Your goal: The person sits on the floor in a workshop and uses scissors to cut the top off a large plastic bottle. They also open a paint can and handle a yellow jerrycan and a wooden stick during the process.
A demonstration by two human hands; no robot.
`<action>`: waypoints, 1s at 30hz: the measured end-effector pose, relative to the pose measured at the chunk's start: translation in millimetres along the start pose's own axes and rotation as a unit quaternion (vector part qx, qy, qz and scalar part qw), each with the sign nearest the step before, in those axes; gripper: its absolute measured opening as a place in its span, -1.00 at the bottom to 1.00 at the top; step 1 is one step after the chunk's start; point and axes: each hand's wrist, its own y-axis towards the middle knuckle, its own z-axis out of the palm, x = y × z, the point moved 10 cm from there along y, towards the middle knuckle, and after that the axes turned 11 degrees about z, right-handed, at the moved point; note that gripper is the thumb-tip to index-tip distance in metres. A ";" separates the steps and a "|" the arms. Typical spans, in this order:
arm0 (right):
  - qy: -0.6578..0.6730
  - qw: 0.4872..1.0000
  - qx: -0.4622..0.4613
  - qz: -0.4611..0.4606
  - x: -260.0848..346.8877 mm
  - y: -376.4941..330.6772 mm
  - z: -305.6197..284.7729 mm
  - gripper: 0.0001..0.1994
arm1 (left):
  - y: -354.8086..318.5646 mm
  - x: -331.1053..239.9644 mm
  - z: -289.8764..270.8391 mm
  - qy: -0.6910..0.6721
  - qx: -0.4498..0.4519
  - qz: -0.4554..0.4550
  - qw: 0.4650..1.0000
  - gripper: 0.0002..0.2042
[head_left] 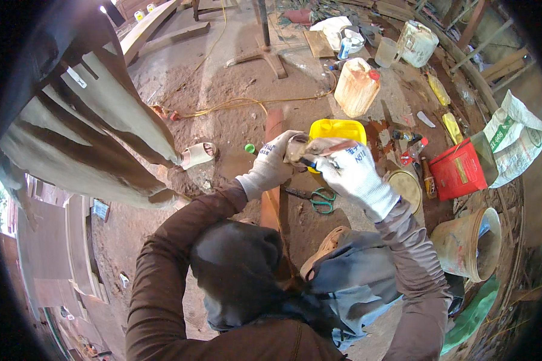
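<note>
Both my hands wear white knit gloves and meet in front of me. My left hand (272, 163) is closed around a small round clear cup (296, 148). My right hand (356, 175) is closed on a slim tool with a dark blue part (308, 162), held against the cup; its kind cannot be made out. Just beyond the right hand sits a yellow open container (338, 129), partly covered by the glove. Below my hands, scissors with green handles (323, 202) lie on the ground, beside a long reddish-brown wooden piece (270, 207).
Another person's trousers (84, 132) and sandal (199, 155) are close on the left. A stained jerrycan (356, 89) stands beyond the yellow container. To the right are a round lid (405, 190), a red bag (457, 171) and a bucket (464, 245). A yellow cord (241, 102) crosses the dirt floor.
</note>
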 end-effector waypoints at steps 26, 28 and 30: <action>0.177 0.971 0.020 0.160 -45.3 16.5 -18.1 -0.77 | -3.5 21.8 6.5 0.080 0.074 -0.108 0.988 -0.40; 0.105 0.984 0.004 0.143 -56.4 18.5 -29.9 -0.75 | -2.3 15.6 1.0 0.087 0.078 -0.107 0.987 -0.44; 0.146 0.961 0.052 0.228 -65.4 7.7 -20.5 -0.76 | -2.6 8.0 -4.6 0.073 0.073 -0.099 0.990 -0.51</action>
